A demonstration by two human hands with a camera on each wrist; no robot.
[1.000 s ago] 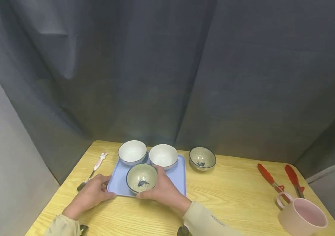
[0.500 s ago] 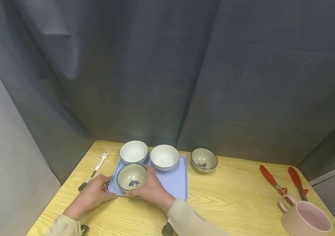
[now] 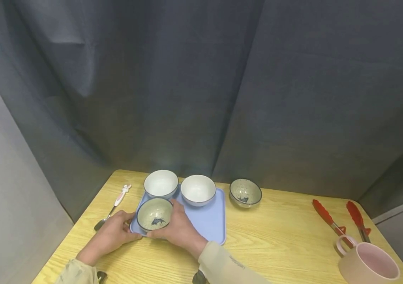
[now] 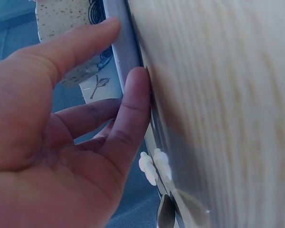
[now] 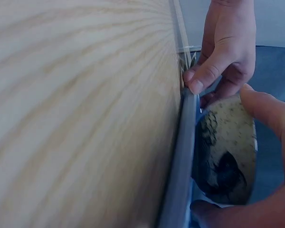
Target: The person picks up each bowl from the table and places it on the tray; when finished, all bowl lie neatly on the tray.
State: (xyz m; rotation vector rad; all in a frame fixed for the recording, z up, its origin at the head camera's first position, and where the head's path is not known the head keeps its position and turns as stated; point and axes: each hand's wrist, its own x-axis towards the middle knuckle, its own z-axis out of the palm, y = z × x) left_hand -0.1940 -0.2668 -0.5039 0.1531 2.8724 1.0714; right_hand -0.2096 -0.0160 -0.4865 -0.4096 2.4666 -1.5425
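Note:
A speckled beige bowl (image 3: 153,214) with a dark fish drawn inside sits at the front left of the blue tray (image 3: 206,221). My right hand (image 3: 181,228) grips this bowl by its right side, thumb toward the front. At the tray's front left corner, my left hand (image 3: 112,233) holds the rim between thumb and fingers; the right wrist view also has that hand (image 5: 228,47) at the tray's end. Two white bowls with dark rims, one left (image 3: 160,183) and one right (image 3: 198,189), stand along the tray's back.
Another speckled bowl (image 3: 245,192) stands right of the tray. A spoon (image 3: 117,199) with a white and pink handle lies left of it. Red-tipped tongs (image 3: 322,211) and a pink mug (image 3: 366,262) are at the right of the wooden table (image 3: 276,236). A dark curtain hangs behind.
My right hand has moved the speckled bowl leftward over the tray to its front left corner area. The left hand has stayed at the tray's corner.

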